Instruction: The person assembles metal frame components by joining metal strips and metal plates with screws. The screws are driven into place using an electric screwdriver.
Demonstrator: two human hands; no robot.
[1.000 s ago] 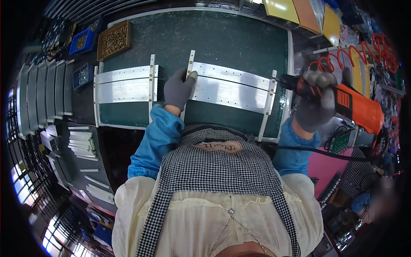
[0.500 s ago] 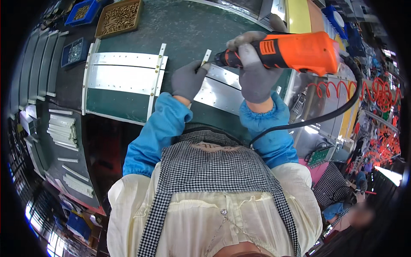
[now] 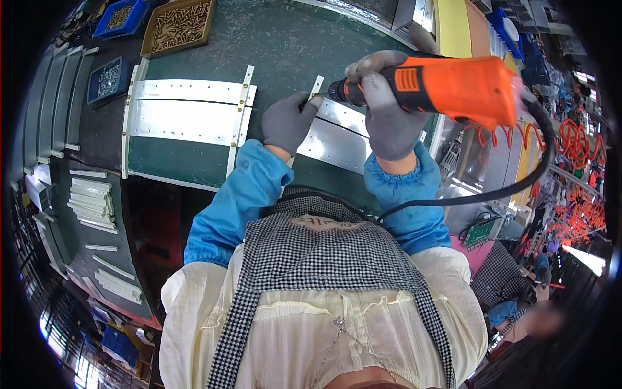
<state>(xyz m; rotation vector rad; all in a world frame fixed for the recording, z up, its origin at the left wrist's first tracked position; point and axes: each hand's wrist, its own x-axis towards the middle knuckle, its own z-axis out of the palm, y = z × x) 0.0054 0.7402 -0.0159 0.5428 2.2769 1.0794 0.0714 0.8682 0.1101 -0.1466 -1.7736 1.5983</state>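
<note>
My right hand [image 3: 392,107], in a grey glove, is wrapped around an orange and black electric screwdriver [image 3: 463,87]. The tool lies nearly level, its bit pointing left at a narrow metal strip [image 3: 318,84]. My gloved left hand [image 3: 288,123] is closed, thumb and forefinger pinched at that strip beside the bit tip; what lies between them is hidden. A brass-coloured spot shows at the fingertips. Under my hands is a silver panel [image 3: 334,146] with small holes. Left of it lies another silver panel [image 3: 184,120], with strips across both ends and brass screws in them.
On the dark green bench [image 3: 278,39] stand a tan tray of brass screws [image 3: 178,27], a blue bin [image 3: 122,18] and another blue bin of silver fasteners [image 3: 107,81]. White strips [image 3: 91,204] lie on a left-hand surface. A black cable [image 3: 492,193] loops at right. Another person [image 3: 512,318] is at lower right.
The screwdriver's rear end has shifted slightly down and to the right. Both hands stay at the same strip, the left still pinched by the bit.
</note>
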